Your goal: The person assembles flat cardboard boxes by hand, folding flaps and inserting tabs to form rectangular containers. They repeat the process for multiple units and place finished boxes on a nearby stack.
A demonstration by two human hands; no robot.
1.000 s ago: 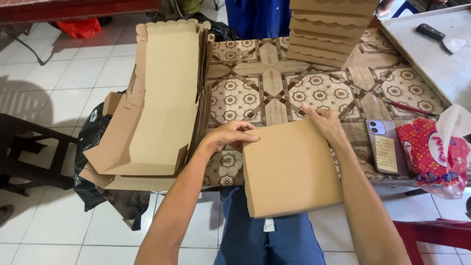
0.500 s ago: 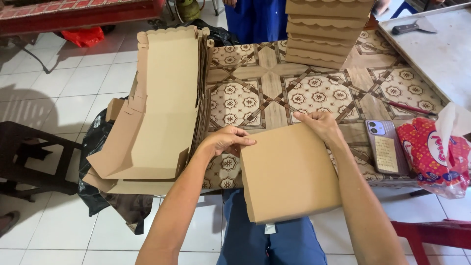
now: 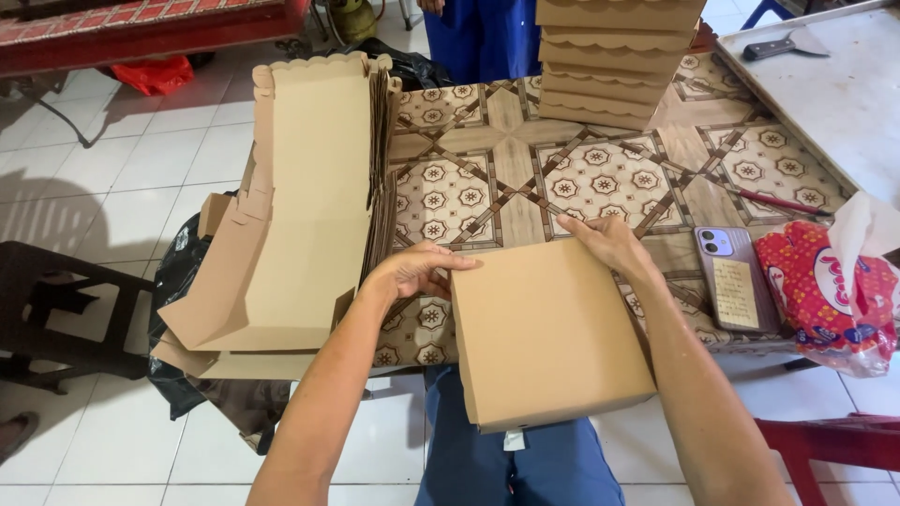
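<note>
Where the patterned table (image 3: 487, 201) ends at its left edge, a pile of flat unfolded cardboard blanks (image 3: 300, 215) hangs partly over it, long axis running away from the person. Next, the left hand (image 3: 412, 270) rests at the closed brown box's (image 3: 548, 333) far left corner, fingers bent and loosely together on its edge. That box lies flat over the near edge, slightly longer front to back, its near end jutting off above the lap. At its far right corner the right hand (image 3: 609, 242) presses with fingers close together; fingertips are hidden behind the rim. Further right lie a phone (image 3: 736, 279) and a red tissue pack (image 3: 825, 290), cut off.
</note>
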